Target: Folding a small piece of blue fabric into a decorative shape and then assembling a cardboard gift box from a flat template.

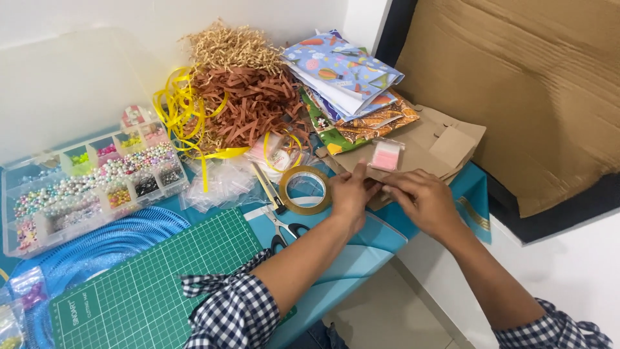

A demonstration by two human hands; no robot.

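At the far left of the frame sits a clear bead box (90,187), its small compartments filled with pearls and coloured beads. Below it, in the lower left, a green cutting mat (161,284) lies on a blue table (352,258), with blue mesh ribbon (84,249) curled beside it. Toward the upper middle, a heap of brown and tan paper shreds (242,97) is tangled with yellow ribbon (184,110). Just right of the mat lie scissors (284,229) and a roll of clear tape (305,189).

The left hand (349,194) rests just beside the tape, fingers pressing down on the edge of flat brown cardboard pieces (420,145) in the middle right of the frame. The right hand (423,200) is right next to it, fingers curled and pinching at the same edge; whether it grips the card or something small on it cannot be told. A small bag of pink items (387,155) lies on the cardboard, just above the hands. Folded patterned wrapping paper (345,77) is stacked behind, and a large cardboard sheet (516,84) leans at the upper right.

The cardboard pieces look light and stiff but easy to crease, best held by their edges with both hands.
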